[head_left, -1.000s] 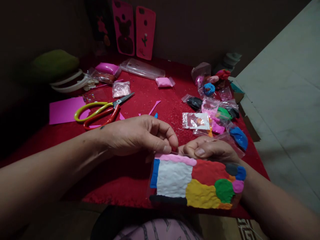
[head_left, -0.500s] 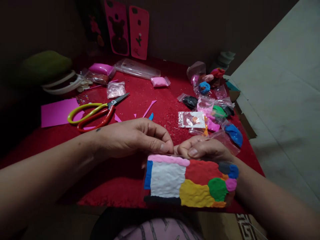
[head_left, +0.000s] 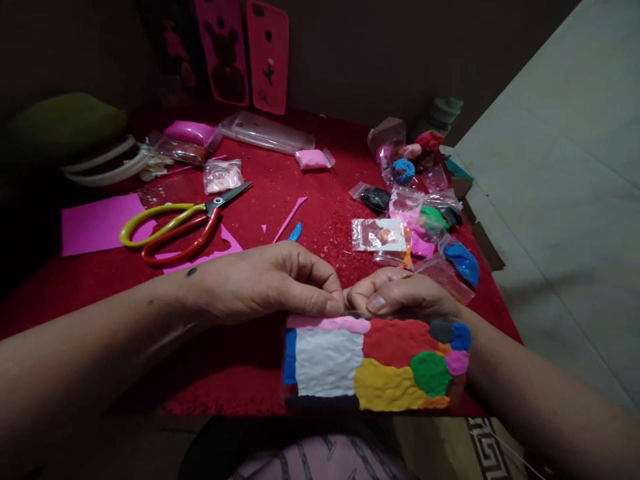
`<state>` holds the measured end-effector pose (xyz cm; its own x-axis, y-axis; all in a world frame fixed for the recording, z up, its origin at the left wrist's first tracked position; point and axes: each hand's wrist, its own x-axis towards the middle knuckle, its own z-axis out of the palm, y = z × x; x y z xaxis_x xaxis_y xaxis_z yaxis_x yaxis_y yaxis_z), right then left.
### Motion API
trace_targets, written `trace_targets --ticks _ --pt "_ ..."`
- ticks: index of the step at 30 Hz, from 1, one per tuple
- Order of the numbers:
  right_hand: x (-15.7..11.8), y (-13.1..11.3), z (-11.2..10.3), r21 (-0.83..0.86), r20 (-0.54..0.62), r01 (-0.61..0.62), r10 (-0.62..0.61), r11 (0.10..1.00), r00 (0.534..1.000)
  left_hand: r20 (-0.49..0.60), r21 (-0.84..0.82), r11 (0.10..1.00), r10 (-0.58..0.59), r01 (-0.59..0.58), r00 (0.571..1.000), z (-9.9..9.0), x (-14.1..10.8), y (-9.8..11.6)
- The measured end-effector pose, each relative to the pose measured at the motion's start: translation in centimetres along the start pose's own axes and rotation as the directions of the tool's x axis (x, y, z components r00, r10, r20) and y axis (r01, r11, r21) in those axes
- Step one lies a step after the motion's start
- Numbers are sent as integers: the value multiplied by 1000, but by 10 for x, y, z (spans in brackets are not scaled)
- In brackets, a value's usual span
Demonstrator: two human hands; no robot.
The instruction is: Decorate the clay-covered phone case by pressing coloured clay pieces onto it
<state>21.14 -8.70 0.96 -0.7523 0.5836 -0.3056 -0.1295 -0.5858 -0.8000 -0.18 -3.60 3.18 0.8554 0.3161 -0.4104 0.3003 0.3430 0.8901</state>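
Observation:
A clear phone case covered in flattened patches of coloured clay (head_left: pixel 330 363) is tilted toward me near the front edge of the table. Its patches are white, red, yellow, green, pink, blue, black and orange. My left hand (head_left: pixel 295 283) is closed, its thumb and bent fingers pinching at the case's far edge. Beside it, my right hand (head_left: pixel 407 293) is curled round the same edge, with the thumb on top. The two hands' fingertips nearly meet, and what lies between them is hidden.
Yellow-and-red-handled scissors (head_left: pixel 183 227) lie beside a pink sheet (head_left: pixel 95 223) on the red cloth (head_left: pixel 320 193). Bagged clay (head_left: pixel 463 261) is heaped at the right. A blue clay tool (head_left: pixel 295 231) lies beyond my left hand. Decorated phone cases (head_left: pixel 269 57) stand at the back.
The whole view has shifted slightly, so the table things sit further left. My left thumb is now a little lower at the case's edge; both hands otherwise keep their hold.

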Motion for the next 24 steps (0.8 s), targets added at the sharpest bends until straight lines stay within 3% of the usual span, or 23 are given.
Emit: trace_targets --ticks 5,8,11,14,19,21,24 --pt "1 -11 2 -28 -28 3 -4 1000 1000 -35 -24 1000 -16 15 999 -2 0 1" --pt "3 -20 6 -19 -108 -18 16 1000 994 -65 -40 999 -2 -1 998 -3 3 0" --pt "5 -25 8 4 -207 -9 10 1000 978 -85 -142 990 13 -25 996 -2 6 2" --pt "5 -27 7 15 -229 26 -22 1000 973 -103 -263 963 30 -56 994 -1 6 6" --pt "-10 -33 -4 232 -293 125 -53 965 955 -180 -271 949 113 -159 977 -8 5 17" --pt "-17 -37 -8 266 -360 230 -125 936 924 -233 -260 946 135 -196 963 -11 7 20" --pt "-23 -38 -12 184 -506 409 -271 894 819 -291 -258 940 145 -224 946 -13 11 21"
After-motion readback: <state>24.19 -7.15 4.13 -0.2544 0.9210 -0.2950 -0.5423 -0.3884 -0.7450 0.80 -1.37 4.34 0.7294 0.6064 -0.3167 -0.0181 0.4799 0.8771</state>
